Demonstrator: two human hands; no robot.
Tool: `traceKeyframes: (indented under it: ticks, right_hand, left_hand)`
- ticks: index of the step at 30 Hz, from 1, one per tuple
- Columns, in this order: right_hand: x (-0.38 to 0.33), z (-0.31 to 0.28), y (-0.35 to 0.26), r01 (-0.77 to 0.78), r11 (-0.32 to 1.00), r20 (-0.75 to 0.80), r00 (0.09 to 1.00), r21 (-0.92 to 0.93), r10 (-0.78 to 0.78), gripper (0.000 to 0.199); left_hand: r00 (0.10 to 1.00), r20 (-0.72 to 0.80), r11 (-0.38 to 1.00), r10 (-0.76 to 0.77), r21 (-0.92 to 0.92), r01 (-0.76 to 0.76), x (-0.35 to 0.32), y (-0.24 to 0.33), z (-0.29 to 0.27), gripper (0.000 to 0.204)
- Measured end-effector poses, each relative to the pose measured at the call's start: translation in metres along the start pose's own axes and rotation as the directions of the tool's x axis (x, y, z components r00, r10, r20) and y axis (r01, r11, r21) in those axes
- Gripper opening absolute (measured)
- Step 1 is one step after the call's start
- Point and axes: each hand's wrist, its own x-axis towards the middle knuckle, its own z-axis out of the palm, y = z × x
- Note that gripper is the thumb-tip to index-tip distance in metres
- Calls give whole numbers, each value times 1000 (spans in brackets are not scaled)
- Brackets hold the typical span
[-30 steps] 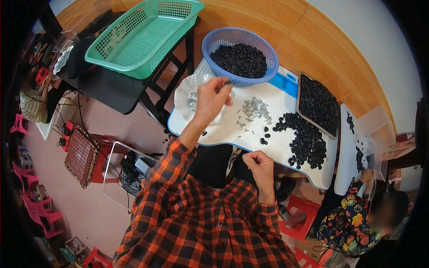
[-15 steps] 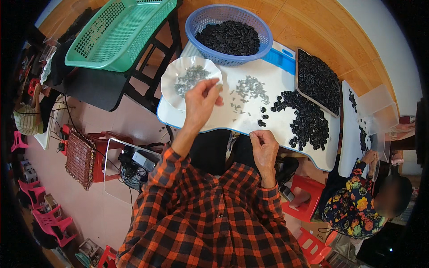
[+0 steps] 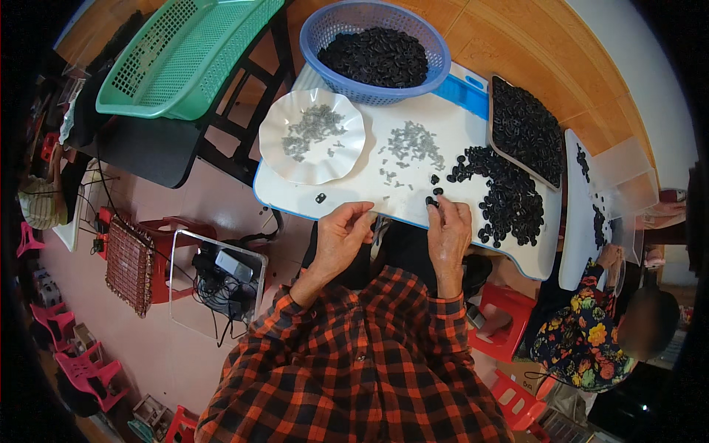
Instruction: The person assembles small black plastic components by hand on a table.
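Head view looks down on a white board across the person's lap. The right hand rests at the board's near edge, its fingertips pinched on a small black piece. The left hand is just beside it, fingers loosely curled toward the thumb; whether it holds anything I cannot tell.

The black pile lies just right of the right hand and slightly beyond it, well nearer that hand than the left. The pile runs long, from the near right edge away toward the dark tray. A stray black piece sits just beyond the left hand.

Grey bits are scattered on the board beyond both hands, and a white plate with more of them stands farther off, beyond the left hand. The blue basket of black pieces is farthest out.
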Motion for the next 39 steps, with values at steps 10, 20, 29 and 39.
traceKeyframes:
  ticks: [10,20,29,39]
  right_hand:
    - [0,5,4,-19,999,35,999,43,17,10]
    - [-10,2,16,-281,814,145,960,509,240,10]
    - [-19,-20,-22,-512,450,458,858,732,232,11]
    - [-29,-13,-38,-600,271,600,795,753,94,10]
  left_hand:
    - [998,62,998,7,67,-11,-4,-9,6,19]
    - [996,89,998,-18,59,13,-5,-8,9,18]
    - [964,249,985,-90,-122,124,-9,-9,16,20]
    - [940,339,959,-42,-250,133,-10,-7,13,23]
